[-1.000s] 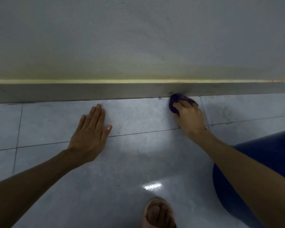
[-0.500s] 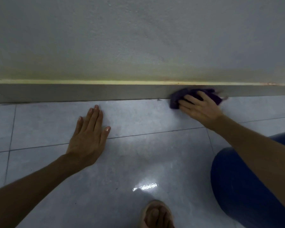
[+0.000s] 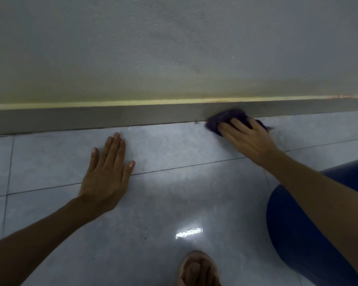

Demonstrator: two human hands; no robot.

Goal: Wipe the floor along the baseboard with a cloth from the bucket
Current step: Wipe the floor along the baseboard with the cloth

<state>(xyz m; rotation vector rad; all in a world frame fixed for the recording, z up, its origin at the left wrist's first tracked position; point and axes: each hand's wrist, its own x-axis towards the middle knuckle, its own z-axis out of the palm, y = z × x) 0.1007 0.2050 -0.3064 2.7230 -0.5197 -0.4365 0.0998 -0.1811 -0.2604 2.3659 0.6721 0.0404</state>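
Observation:
A dark purple cloth [image 3: 228, 117] lies bunched on the pale tiled floor [image 3: 174, 193], tight against the grey baseboard [image 3: 112, 118]. My right hand [image 3: 248, 137] presses down on it with the fingers laid fairly straight over the fabric, pointing left along the baseboard. My left hand [image 3: 105, 174] rests flat on a tile to the left, fingers together and pointing at the wall, holding nothing. No bucket is in view.
A rough grey wall [image 3: 174, 48] with a yellowish strip rises above the baseboard. My knee in blue fabric [image 3: 298, 234] fills the lower right. A sandalled foot [image 3: 198, 269] shows at the bottom edge. Floor tiles reflect a bright light spot.
My right hand slid the cloth to the right along the baseboard and flattened over it, then held about the same spot. The left hand stayed planted on the tile.

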